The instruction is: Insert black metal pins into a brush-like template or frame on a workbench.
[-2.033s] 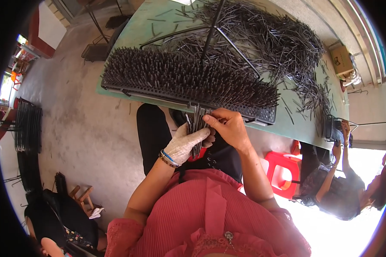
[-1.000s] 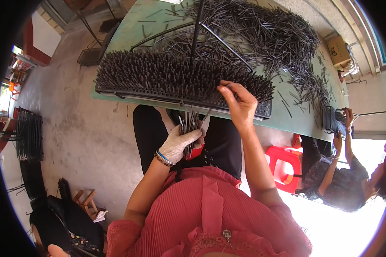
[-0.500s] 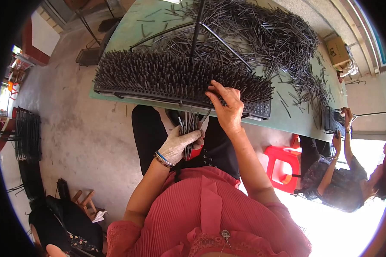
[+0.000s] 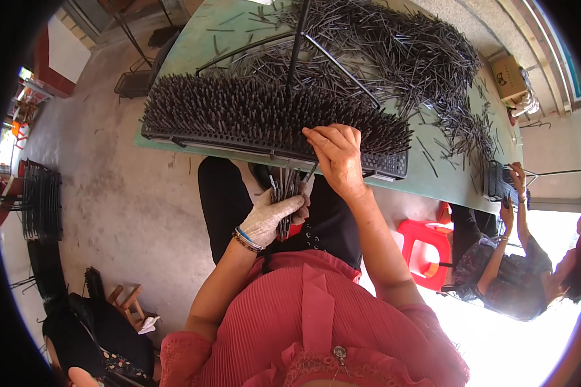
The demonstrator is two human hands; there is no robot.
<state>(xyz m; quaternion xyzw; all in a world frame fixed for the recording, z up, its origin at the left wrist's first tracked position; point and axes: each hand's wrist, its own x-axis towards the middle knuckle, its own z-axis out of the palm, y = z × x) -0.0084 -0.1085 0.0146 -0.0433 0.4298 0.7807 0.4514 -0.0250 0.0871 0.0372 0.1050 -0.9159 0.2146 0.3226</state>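
Note:
A long black rack [image 4: 388, 164] with rows of holes lies along the near edge of the table, packed with thin dark sticks [image 4: 226, 111] standing upright. My right hand [image 4: 341, 158], bare, is at the rack's front rows. Its thumb and fingertips are pinched together against the upright sticks; whatever they hold is too small to make out. Below the table edge my left hand [image 4: 268, 218], in a pale glove, is closed round a bundle of thin dark sticks [image 4: 285, 187] pointing up.
Loose sticks [image 4: 407, 51] form a large heap on the green table [image 4: 442, 180] behind the rack. A black metal frame [image 4: 295, 58] rises behind the rack. At right, a co-worker [image 4: 516, 274] handles a similar rack [image 4: 495, 179] near a red stool [image 4: 426, 251]. Another person [image 4: 103, 335] sits lower left.
My right hand has shifted slightly left along the front rows, and its fingers have closed together. My left hand with its bundle stays about where it was.

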